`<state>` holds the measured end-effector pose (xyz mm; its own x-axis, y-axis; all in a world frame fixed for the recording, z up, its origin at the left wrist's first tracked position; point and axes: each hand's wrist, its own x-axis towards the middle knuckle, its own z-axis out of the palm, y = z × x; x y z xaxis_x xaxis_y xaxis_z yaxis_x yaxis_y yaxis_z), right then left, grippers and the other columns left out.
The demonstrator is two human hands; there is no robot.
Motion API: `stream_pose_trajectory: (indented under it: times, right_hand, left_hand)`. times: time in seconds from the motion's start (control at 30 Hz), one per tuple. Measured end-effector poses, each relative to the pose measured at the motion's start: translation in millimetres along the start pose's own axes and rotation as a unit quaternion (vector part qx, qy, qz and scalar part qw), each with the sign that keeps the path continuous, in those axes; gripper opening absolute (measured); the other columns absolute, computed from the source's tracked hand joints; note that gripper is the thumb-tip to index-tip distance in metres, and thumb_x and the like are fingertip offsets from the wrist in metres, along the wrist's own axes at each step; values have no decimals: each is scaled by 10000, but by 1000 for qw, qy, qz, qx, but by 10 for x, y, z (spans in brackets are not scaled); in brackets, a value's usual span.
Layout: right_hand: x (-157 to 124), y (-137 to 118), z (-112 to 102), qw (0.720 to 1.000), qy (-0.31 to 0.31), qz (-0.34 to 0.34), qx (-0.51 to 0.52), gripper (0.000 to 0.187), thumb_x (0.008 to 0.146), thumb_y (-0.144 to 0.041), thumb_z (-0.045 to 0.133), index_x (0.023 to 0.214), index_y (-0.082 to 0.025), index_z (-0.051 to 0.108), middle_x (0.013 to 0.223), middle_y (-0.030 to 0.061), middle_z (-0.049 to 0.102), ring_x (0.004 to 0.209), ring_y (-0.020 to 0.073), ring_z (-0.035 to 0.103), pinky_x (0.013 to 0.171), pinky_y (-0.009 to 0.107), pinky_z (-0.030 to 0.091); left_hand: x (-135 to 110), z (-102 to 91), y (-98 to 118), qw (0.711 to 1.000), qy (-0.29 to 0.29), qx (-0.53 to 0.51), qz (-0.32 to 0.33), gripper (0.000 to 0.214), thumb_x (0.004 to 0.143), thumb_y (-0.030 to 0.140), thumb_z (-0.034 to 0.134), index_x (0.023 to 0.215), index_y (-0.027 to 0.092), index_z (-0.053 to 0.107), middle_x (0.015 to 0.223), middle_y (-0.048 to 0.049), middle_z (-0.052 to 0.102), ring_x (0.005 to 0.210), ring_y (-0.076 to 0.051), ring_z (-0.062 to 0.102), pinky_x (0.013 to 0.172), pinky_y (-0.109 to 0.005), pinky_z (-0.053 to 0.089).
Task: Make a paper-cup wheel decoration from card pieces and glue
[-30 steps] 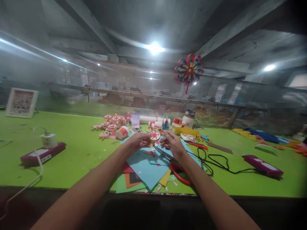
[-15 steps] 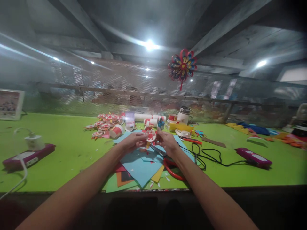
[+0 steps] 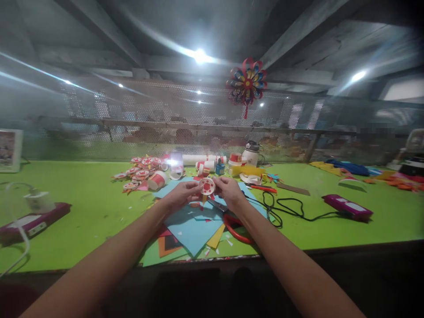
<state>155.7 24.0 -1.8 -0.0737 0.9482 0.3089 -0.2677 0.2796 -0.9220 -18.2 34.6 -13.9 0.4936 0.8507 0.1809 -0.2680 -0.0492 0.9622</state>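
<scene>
Both my hands meet over the middle of a green table (image 3: 82, 212). My left hand (image 3: 181, 194) and my right hand (image 3: 228, 192) pinch a small white paper disc with red spots (image 3: 207, 186) between their fingertips, holding it just above the table. Under the hands lie sheets of coloured paper, a blue sheet (image 3: 192, 225) on top. Red-handled scissors (image 3: 233, 221) lie below my right wrist, partly hidden by it.
A pile of similar red-and-white discs and paper cups (image 3: 142, 174) lies behind the hands, with rolls and small bottles beside it. A black cable (image 3: 288, 210) runs to a purple power strip (image 3: 346, 206); another strip (image 3: 29, 218) is at left. A mesh fence backs the table.
My right hand has closed in on the disc and now pinches it with the left. The view has drifted, so everything sits a little further left and lower.
</scene>
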Motion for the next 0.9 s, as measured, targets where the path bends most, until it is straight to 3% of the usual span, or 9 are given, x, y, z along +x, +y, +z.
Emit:
stream_pose_trajectory:
  times: [0.23, 0.37, 0.53, 0.77, 0.9]
  right_hand:
    - [6, 36, 26, 1000, 2, -2, 17, 384, 571, -501, 749, 579, -157, 579, 449, -52, 506, 420, 78, 430, 435, 218, 370]
    - [-20, -38, 25, 999, -17, 16, 47, 439, 670, -592, 641, 626, -157, 603, 535, 7, 585, 478, 115, 505, 476, 250, 427]
    - [-31, -138, 15, 994, 15, 54, 89, 471, 728, -624, 557, 628, -166, 598, 551, 39, 606, 512, 142, 554, 516, 265, 457]
    - [-61, -171, 16, 998, 22, 17, 50, 311, 679, -453, 669, 841, -195, 610, 633, -10, 613, 594, 137, 568, 566, 251, 466]
    - [-86, -160, 24, 999, 1, 36, 5, 437, 596, -335, 748, 982, -213, 584, 754, -12, 644, 670, 145, 595, 563, 245, 456]
  left_hand:
    - [4, -9, -1, 1000, -6, -6, 1, 272, 685, 315, 741, 832, 94, 683, 819, -79, 679, 794, -162, 630, 827, -334, 469]
    - [-26, 21, 55, 1000, 3, 3, 8, 302, 676, 341, 743, 837, 93, 681, 835, -89, 679, 797, -169, 629, 860, -367, 458]
    - [-43, 20, 81, 1000, 15, 20, 18, 331, 665, 379, 743, 822, 97, 671, 857, -102, 675, 822, -181, 628, 853, -372, 462]
    - [-49, 8, 41, 997, 28, 70, 12, 340, 670, 409, 729, 801, 103, 659, 828, -89, 662, 764, -165, 618, 767, -324, 470]
    - [-44, 14, -5, 995, 14, 94, -6, 340, 680, 411, 719, 797, 102, 637, 763, -75, 651, 655, -135, 594, 585, -252, 437]
